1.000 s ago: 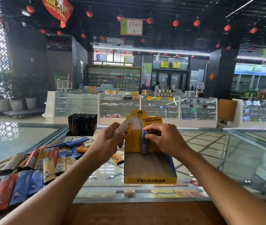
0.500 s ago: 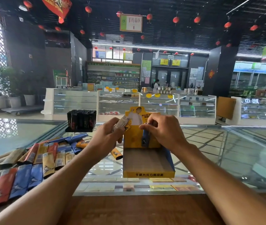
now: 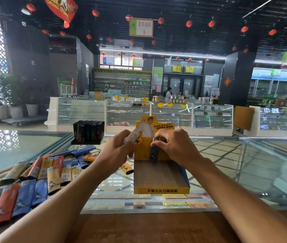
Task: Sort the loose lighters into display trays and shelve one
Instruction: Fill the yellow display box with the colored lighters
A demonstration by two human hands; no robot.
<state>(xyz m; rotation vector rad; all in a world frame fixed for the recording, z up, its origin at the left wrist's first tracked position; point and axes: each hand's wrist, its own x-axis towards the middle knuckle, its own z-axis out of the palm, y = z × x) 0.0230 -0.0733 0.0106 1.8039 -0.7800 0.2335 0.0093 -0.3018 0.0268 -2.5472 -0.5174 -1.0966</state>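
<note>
Glass counter (image 3: pixel 244 163) bears the yellow display tray (image 3: pixel 162 191), its floor mostly bare, so filling looks barely begun. The right hand (image 3: pixel 176 148) pinches a dark blue lighter (image 3: pixel 154 153) upright against the tray's back wall (fingers curled over its top). The left hand (image 3: pixel 116 151) grips spare lighters (image 3: pixel 133 136) beside it. Next: seat this one square, then feed another.
</note>
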